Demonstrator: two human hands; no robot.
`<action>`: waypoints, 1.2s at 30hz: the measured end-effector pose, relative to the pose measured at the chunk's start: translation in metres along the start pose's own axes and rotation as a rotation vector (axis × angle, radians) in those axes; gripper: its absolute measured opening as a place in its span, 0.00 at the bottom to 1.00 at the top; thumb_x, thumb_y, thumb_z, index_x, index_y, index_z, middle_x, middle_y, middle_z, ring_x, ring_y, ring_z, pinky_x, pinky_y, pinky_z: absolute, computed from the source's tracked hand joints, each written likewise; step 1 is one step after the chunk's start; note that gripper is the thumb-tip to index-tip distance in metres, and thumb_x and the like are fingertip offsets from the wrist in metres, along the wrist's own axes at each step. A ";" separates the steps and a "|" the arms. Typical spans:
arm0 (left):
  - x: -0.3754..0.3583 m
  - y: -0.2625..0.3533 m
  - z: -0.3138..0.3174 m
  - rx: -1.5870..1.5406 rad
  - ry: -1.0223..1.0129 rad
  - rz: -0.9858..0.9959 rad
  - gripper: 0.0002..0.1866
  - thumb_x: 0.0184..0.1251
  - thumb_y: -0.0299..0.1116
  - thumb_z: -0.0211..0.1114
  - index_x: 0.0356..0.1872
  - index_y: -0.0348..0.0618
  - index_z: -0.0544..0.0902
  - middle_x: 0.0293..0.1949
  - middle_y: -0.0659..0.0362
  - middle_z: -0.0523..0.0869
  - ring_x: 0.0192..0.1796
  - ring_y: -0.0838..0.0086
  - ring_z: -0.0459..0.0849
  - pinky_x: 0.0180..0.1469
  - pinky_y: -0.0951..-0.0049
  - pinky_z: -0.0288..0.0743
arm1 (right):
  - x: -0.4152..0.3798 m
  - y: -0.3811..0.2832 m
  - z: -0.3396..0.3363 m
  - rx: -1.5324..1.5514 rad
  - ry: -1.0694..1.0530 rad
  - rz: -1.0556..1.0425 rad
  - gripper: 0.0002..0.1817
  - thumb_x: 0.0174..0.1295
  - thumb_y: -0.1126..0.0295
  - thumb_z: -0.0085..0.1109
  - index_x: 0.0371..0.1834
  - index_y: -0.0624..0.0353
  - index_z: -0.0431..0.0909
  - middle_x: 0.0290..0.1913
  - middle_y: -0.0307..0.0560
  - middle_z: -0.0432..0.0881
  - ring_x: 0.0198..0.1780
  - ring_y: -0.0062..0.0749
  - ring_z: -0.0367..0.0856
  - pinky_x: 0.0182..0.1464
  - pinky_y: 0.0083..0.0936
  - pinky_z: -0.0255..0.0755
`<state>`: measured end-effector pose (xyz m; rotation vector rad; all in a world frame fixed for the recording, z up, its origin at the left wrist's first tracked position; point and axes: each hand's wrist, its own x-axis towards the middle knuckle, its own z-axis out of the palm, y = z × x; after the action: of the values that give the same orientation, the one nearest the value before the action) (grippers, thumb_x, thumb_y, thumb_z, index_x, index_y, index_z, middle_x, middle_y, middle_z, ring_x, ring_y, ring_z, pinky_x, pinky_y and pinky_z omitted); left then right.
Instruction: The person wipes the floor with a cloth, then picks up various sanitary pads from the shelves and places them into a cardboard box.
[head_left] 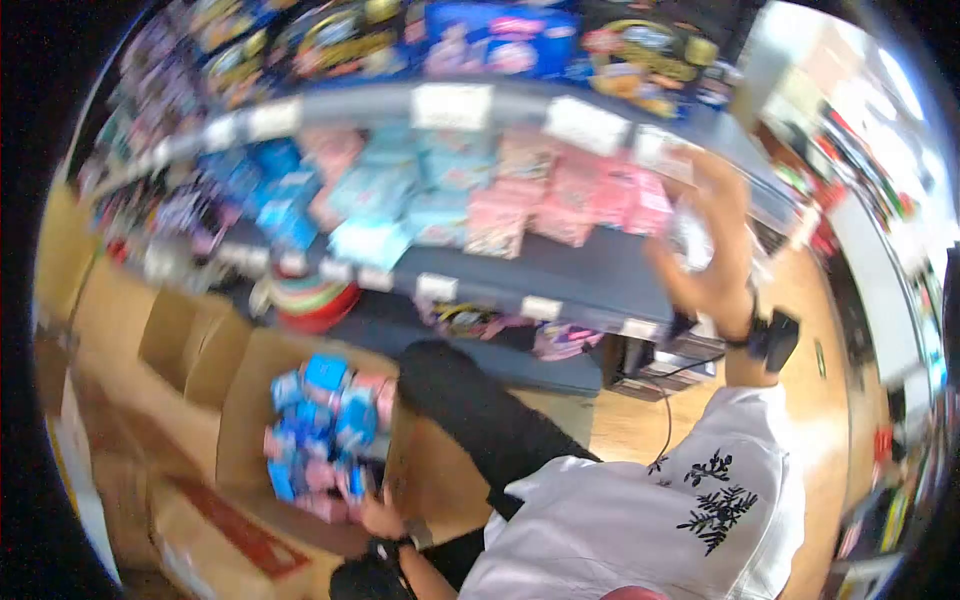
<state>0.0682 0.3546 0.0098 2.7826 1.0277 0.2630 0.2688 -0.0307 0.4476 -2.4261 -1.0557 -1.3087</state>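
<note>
My right hand [708,235] is raised at the right end of a shelf, fingers and thumb curved apart with nothing seen between them. Just left of it stand pink packets [640,200], then light pink packets [500,220], light blue packets [370,205] and darker blue packets [285,205]. Low down, my left hand [382,517] reaches into an open cardboard box [245,430] filled with small blue packets [325,372] and pink ones. Its fingertips are at a blue packet [357,482]; blur hides whether they grip it.
Large dark and blue bags [500,40] fill the shelf above. Under the middle shelf [590,270] are a round red-rimmed container [315,305] and purple packs [568,340]. More cardboard boxes [190,345] stand at left. My knee [440,375] is beside the box.
</note>
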 end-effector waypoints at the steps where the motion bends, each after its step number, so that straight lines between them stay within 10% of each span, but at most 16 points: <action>1: -0.006 0.009 -0.006 -0.107 0.096 0.017 0.28 0.51 0.59 0.56 0.41 0.45 0.79 0.28 0.50 0.80 0.27 0.56 0.78 0.27 0.59 0.69 | 0.008 0.027 -0.023 -0.140 0.184 -0.025 0.20 0.45 0.71 0.59 0.44 0.59 0.74 0.47 0.50 0.75 0.50 0.44 0.71 0.54 0.36 0.60; 5: 0.002 -0.033 0.057 -0.080 0.148 0.094 0.24 0.51 0.52 0.59 0.28 0.35 0.75 0.30 0.49 0.78 0.31 0.54 0.76 0.32 0.56 0.68 | 0.030 0.148 -0.088 -0.278 0.323 0.218 0.16 0.54 0.70 0.56 0.47 0.57 0.72 0.42 0.40 0.76 0.44 0.26 0.73 0.48 0.24 0.65; 8: 0.001 -0.027 0.046 0.042 0.017 -0.028 0.25 0.52 0.53 0.59 0.30 0.35 0.76 0.30 0.48 0.79 0.32 0.54 0.76 0.32 0.57 0.68 | 0.029 0.277 -0.088 -0.181 -0.092 0.397 0.24 0.53 0.61 0.58 0.54 0.55 0.67 0.44 0.42 0.75 0.46 0.28 0.72 0.46 0.25 0.65; 10: 0.004 -0.054 0.086 0.059 0.361 0.105 0.33 0.50 0.65 0.54 0.39 0.42 0.81 0.28 0.54 0.82 0.28 0.58 0.79 0.29 0.60 0.71 | 0.029 0.322 -0.062 -0.237 -0.227 0.434 0.35 0.50 0.51 0.60 0.55 0.65 0.64 0.45 0.56 0.74 0.49 0.39 0.71 0.51 0.31 0.65; 13: 0.001 -0.048 0.071 -0.052 0.105 0.110 0.31 0.52 0.62 0.54 0.40 0.42 0.80 0.29 0.54 0.82 0.28 0.59 0.79 0.28 0.61 0.71 | 0.022 0.380 -0.022 -0.444 -0.454 0.545 0.45 0.43 0.41 0.60 0.56 0.66 0.62 0.49 0.62 0.72 0.53 0.47 0.69 0.55 0.34 0.62; 17: -0.002 -0.043 0.057 -0.070 -0.078 0.076 0.29 0.54 0.59 0.53 0.43 0.42 0.78 0.30 0.53 0.82 0.27 0.61 0.79 0.28 0.63 0.72 | 0.057 0.354 0.006 -0.713 -0.698 0.605 0.63 0.23 0.29 0.61 0.63 0.60 0.55 0.59 0.64 0.61 0.60 0.52 0.61 0.60 0.39 0.57; 24: 0.003 -0.069 0.075 -0.096 -0.299 0.024 0.26 0.57 0.54 0.51 0.46 0.42 0.76 0.32 0.51 0.81 0.27 0.63 0.79 0.28 0.65 0.72 | 0.079 0.384 0.024 -0.725 -0.776 0.637 0.68 0.15 0.36 0.69 0.65 0.53 0.46 0.61 0.67 0.54 0.60 0.59 0.59 0.57 0.44 0.61; 32: 0.014 -0.116 0.103 -0.063 -0.496 -0.005 0.23 0.61 0.47 0.50 0.50 0.41 0.73 0.34 0.50 0.81 0.27 0.65 0.80 0.27 0.68 0.73 | 0.073 0.404 0.030 -0.578 -0.869 0.737 0.65 0.19 0.33 0.65 0.66 0.50 0.47 0.62 0.65 0.53 0.62 0.58 0.57 0.59 0.43 0.59; 36: 0.019 -0.138 0.129 -0.200 -0.503 0.262 0.31 0.58 0.57 0.49 0.49 0.39 0.73 0.40 0.43 0.78 0.37 0.51 0.78 0.35 0.60 0.72 | 0.089 0.384 0.017 -0.323 -0.835 0.822 0.64 0.21 0.33 0.64 0.65 0.49 0.47 0.61 0.64 0.56 0.62 0.56 0.57 0.59 0.44 0.59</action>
<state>0.0244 0.4582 -0.1432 2.5889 0.4902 -0.2795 0.5674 -0.2576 0.5684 -3.1633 0.1694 -0.1869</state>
